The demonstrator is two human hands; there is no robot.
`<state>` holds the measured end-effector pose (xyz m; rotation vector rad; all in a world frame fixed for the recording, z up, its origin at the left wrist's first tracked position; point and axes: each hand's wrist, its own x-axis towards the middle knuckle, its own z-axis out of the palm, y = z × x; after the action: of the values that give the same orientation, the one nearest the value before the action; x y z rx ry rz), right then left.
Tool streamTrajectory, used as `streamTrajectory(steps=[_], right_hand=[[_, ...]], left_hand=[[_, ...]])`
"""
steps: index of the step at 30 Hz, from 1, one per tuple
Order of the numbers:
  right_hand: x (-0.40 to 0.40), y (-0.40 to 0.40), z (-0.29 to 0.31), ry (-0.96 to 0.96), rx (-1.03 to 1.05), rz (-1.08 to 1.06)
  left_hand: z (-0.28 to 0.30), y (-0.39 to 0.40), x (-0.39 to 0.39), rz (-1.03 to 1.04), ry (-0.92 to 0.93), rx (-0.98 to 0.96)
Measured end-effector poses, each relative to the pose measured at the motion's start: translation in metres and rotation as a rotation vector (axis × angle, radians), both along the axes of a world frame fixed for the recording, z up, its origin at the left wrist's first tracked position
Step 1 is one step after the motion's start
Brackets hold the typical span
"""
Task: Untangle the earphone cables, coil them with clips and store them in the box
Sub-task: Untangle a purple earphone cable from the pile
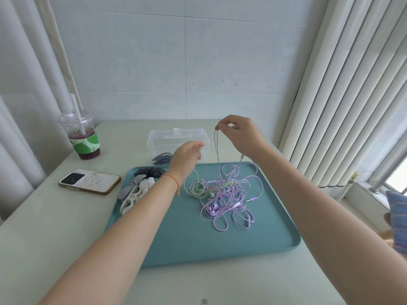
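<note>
1. Right hand (241, 134) pinches a purple cable (217, 150) lifted above the teal tray (187, 234); left hand (187, 156) hovers, fingers blurred, grip unclear.
2. Tangled earphone cables (226, 194) lie on the tray.
3. Clear box (177, 142) stands behind the tray.
4. Clips (136, 190) lie at the tray's left.

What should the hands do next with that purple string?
Probably the left hand should take the purple cable lower down. The right hand pinches it up high, but it runs down into the tangle on the tray, knotted with a green cable.
</note>
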<state>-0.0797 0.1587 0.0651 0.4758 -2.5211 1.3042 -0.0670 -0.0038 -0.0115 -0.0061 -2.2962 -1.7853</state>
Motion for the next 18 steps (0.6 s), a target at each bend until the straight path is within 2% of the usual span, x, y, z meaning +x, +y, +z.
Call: streamTrajectory(steps=[3,6,9,15,18], right_hand=[[0.005,-0.004,0.009,0.016,-0.065,0.031],[0.007,-0.007,0.017,0.039,-0.064,0.025],[0.000,-0.003,0.016,0.051,-0.110,-0.048],[-0.007,0.012,0.012,0.081,-0.284,-0.166],[-0.008,0.015,0.009,-0.026,-0.220,-0.151]], left_hand=[[0.026,0.008,0.001,-0.140,0.029,0.212],[0.041,0.020,0.003,-0.316,0.012,0.293],[0.039,0.025,0.001,-0.332,-0.007,0.362],[0.010,0.024,0.005,-0.350,-0.099,-0.026],[0.002,0.024,0.005,-0.273,-0.095,-0.057]])
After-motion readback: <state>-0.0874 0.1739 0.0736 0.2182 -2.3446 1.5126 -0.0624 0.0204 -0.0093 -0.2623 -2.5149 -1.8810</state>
